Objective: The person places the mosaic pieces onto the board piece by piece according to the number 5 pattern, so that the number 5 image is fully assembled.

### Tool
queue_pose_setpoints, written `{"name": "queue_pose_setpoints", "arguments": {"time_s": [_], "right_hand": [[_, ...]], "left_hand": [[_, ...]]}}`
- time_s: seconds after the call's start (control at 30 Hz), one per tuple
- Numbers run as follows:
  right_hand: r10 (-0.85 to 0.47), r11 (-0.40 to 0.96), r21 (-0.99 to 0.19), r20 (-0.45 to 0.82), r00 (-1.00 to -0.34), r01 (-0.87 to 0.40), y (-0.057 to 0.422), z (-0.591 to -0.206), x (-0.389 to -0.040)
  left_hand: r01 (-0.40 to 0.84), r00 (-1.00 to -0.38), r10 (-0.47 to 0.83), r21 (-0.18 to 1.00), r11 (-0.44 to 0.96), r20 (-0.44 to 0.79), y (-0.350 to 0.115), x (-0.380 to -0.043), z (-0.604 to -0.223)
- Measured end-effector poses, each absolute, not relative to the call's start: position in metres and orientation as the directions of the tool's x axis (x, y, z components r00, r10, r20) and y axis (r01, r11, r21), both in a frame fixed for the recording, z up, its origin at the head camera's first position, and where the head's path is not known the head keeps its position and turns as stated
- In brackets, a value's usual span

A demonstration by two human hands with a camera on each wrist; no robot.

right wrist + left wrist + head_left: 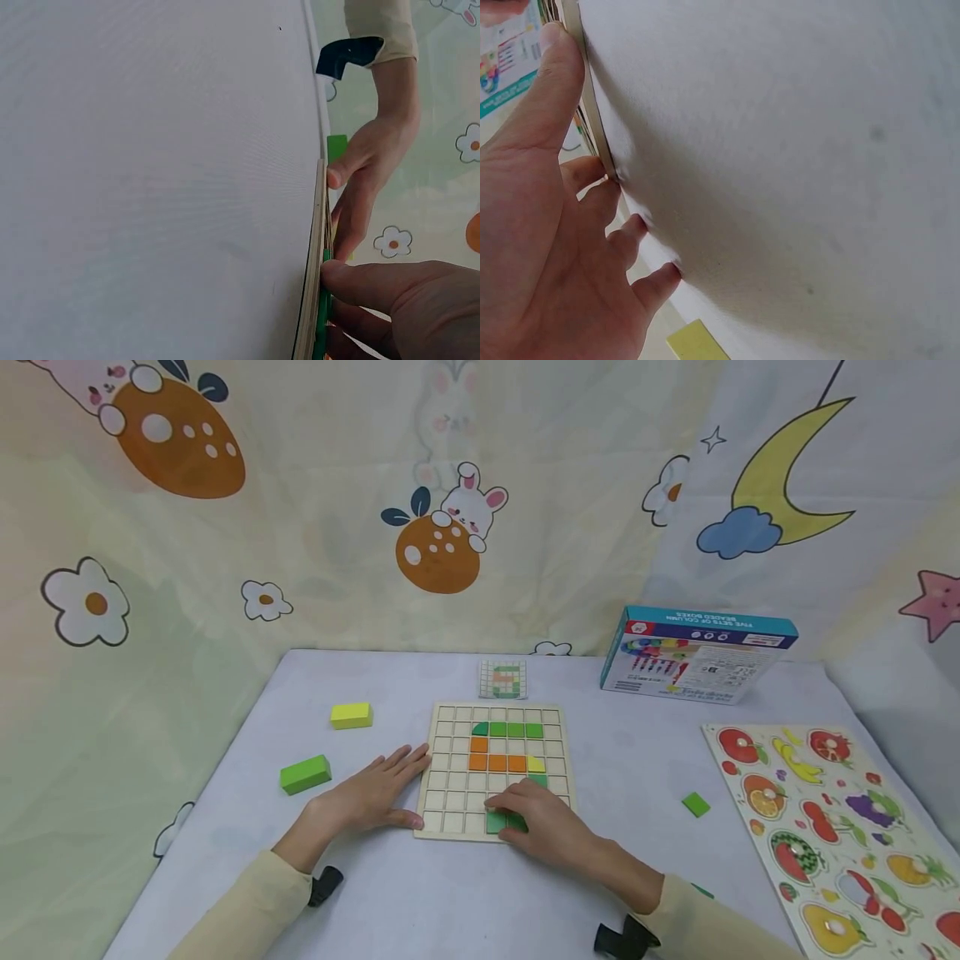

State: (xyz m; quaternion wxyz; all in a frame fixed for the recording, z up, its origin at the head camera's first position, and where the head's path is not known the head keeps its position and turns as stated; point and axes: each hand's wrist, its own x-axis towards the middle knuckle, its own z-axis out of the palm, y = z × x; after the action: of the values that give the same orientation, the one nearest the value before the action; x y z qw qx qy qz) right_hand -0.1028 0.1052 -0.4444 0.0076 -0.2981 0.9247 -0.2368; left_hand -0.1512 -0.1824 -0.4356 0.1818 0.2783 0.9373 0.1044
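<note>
A square wooden grid board (450, 799) lies on the white table, with green, orange and yellow tiles set in its cells. My left hand (378, 793) rests on the table at the board's left edge, fingers spread and thumb touching the lower left corner. Over the lower part of the board is my right hand (551, 827), its thumb and bent fingers pinching a green tile (495, 822) near the bottom row. In the right wrist view the thumb lies against a green tile (324, 307) at the board's edge; the palm hides some cells.
Behind the board lies a small pattern card (503, 680). A yellow block (351, 716) and a green block (305, 774) sit to the left. On the right are a loose green tile (696, 804), a fruit puzzle board (832, 835) and a printed box (690, 660).
</note>
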Motion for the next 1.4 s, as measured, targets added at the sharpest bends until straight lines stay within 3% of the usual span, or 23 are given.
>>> {"name": "queue_pose_setpoints", "arguments": {"time_s": [0.43, 0.77, 1.1, 1.4], "right_hand": [[-0.538, 0.711, -0.462, 0.126, -0.833, -0.53, 0.124, -0.442, -0.1], [-0.371, 0.788, -0.492, 0.098, -0.923, -0.369, 0.239, -0.429, -0.089], [-0.434, 0.816, -0.49, -0.169, -0.885, -0.307, 0.32, -0.437, -0.042], [-0.482, 0.743, -0.572, -0.096, -0.871, -0.348, 0.33, -0.451, -0.029]], "left_hand": [[0.491, -0.777, 0.561, 0.283, 0.824, -0.286, -0.18, -0.151, -0.436], [0.498, -0.775, 0.561, 0.264, 0.826, -0.29, -0.18, -0.15, -0.438], [0.503, -0.775, 0.566, 0.27, 0.821, -0.279, -0.184, -0.15, -0.435], [0.501, -0.773, 0.569, 0.282, 0.818, -0.28, -0.182, -0.152, -0.436]]}}
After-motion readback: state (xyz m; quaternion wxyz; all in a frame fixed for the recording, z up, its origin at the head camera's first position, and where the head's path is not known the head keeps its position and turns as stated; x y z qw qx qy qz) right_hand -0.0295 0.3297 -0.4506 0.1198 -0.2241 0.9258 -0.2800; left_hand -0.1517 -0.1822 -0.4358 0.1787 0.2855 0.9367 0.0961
